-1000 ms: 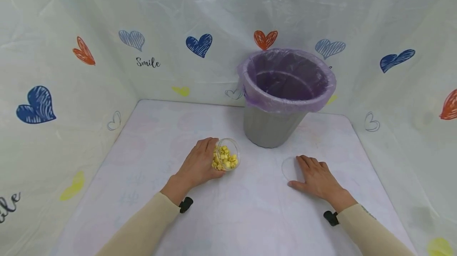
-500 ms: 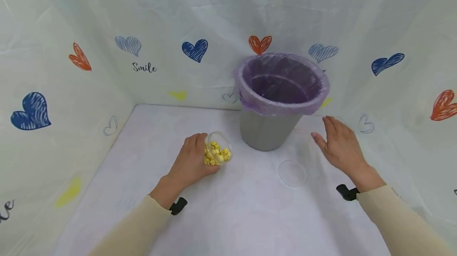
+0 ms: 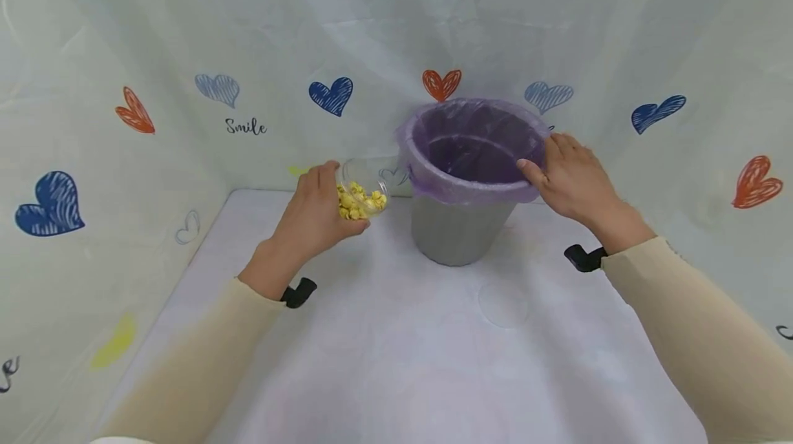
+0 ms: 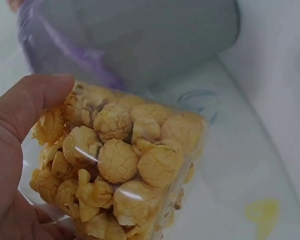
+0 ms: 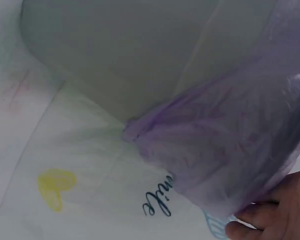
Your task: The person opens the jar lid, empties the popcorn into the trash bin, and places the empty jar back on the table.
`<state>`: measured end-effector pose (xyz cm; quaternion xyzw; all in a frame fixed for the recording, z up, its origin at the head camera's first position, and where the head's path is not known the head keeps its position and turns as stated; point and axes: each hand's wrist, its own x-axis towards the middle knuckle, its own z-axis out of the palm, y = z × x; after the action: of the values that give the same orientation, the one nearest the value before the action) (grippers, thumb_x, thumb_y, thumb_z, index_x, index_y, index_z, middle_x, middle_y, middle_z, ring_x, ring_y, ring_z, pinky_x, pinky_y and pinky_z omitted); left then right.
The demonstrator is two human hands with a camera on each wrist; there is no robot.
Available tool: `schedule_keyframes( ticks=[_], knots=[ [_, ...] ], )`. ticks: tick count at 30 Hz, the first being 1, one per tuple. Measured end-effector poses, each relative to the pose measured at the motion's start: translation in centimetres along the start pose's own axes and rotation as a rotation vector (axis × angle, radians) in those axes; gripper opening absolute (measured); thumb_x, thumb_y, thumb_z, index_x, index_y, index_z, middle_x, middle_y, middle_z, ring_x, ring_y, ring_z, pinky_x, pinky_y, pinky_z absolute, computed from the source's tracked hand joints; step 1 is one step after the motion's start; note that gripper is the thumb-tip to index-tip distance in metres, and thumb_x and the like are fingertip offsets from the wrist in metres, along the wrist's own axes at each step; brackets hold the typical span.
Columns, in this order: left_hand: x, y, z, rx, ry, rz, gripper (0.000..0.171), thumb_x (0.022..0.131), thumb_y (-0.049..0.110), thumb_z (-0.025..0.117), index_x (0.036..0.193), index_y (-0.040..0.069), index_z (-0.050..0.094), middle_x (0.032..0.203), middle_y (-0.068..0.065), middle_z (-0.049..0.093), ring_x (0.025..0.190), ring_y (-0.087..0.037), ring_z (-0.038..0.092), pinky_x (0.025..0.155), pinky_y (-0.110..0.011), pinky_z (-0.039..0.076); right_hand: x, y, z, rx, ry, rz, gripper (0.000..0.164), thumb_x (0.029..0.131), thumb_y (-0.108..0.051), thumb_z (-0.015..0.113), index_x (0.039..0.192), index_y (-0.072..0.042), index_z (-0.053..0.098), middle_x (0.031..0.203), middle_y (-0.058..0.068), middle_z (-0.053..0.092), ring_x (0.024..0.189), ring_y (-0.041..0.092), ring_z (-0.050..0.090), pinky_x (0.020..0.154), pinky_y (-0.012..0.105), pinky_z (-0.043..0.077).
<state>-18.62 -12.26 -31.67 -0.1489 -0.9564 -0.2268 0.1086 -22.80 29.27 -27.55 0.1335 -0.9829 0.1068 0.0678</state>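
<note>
My left hand (image 3: 308, 215) grips a clear plastic jar (image 4: 162, 200) of yellow popcorn (image 3: 358, 202), held above the table left of the trash can (image 3: 458, 234). The jar leans, its uncovered mouth facing the can's side. In the left wrist view the thumb presses along the jar's wall, and popcorn fills most of what shows. My right hand (image 3: 573, 179) holds the right rim of the grey can, thumb over the inner edge and fingers outside, against the purple bag (image 5: 225, 145) that lines it. The can stands upright.
A clear round lid (image 3: 503, 305) lies flat on the white table (image 3: 396, 375), in front of the can. Pale sheeting (image 3: 279, 31) printed with hearts surrounds the table at the back and both sides.
My left hand has raised the popcorn jar off the table and away from me. My right hand has left the lid on the table and moved up to the trash can's rim.
</note>
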Motion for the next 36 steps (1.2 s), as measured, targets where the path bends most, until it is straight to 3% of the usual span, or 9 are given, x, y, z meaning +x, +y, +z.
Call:
schedule_keyframes(
  ticks=[6, 11, 20, 29, 36],
  knots=[
    [3.8, 1.4, -3.0, 0.045, 0.024, 0.044, 0.107, 0.080, 0.036, 0.093, 0.153, -0.010, 0.029, 0.147, -0.034, 0.043, 0.131, -0.048, 0.046, 0.112, -0.057, 0.047, 0.6, -0.7, 0.3, 0.034, -0.106, 0.050, 0.091, 0.110, -0.059, 0.030, 0.165, 0.009, 0.007, 0.171, 0.034, 0.009, 0.158, 0.056, 0.010, 0.125, 0.072, 0.009],
    [6.8, 2.9, -4.5, 0.127, 0.034, 0.119, 0.110, 0.079, 0.039, 0.093, 0.155, -0.009, 0.030, 0.149, -0.034, 0.043, 0.134, -0.049, 0.045, 0.115, -0.056, 0.044, 0.8, -0.7, 0.2, 0.012, -0.157, 0.065, 0.092, 0.110, -0.061, 0.027, 0.164, 0.010, 0.007, 0.172, 0.033, 0.005, 0.158, 0.055, 0.008, 0.126, 0.071, 0.008],
    [11.2, 5.7, -6.1, 0.278, -0.060, 0.184, 0.108, 0.086, 0.046, 0.084, 0.160, -0.005, 0.025, 0.155, -0.030, 0.041, 0.143, -0.046, 0.041, 0.123, -0.054, 0.035, 0.8, -0.6, 0.0, 0.017, -0.186, 0.073, 0.092, 0.110, -0.062, 0.025, 0.164, 0.011, 0.006, 0.172, 0.033, 0.001, 0.159, 0.054, 0.004, 0.127, 0.069, 0.006],
    [13.3, 8.2, -5.7, 0.401, -0.169, 0.196, 0.112, 0.087, 0.048, 0.082, 0.163, -0.003, 0.019, 0.157, -0.027, 0.039, 0.143, -0.044, 0.039, 0.121, -0.053, 0.039, 0.9, -0.6, 0.0, 0.025, -0.204, 0.076, 0.094, 0.109, -0.063, 0.024, 0.164, 0.009, 0.002, 0.173, 0.031, -0.003, 0.160, 0.053, 0.000, 0.127, 0.069, 0.003],
    [13.9, 9.5, -5.1, 0.488, -0.170, 0.222, 0.114, 0.085, 0.048, 0.084, 0.165, -0.002, 0.018, 0.158, -0.026, 0.039, 0.144, -0.043, 0.039, 0.122, -0.053, 0.039, 0.9, -0.6, -0.2, -0.009, -0.206, 0.074, 0.094, 0.109, -0.064, 0.023, 0.164, 0.009, 0.004, 0.173, 0.032, -0.001, 0.159, 0.054, 0.002, 0.126, 0.071, 0.002]
  ],
)
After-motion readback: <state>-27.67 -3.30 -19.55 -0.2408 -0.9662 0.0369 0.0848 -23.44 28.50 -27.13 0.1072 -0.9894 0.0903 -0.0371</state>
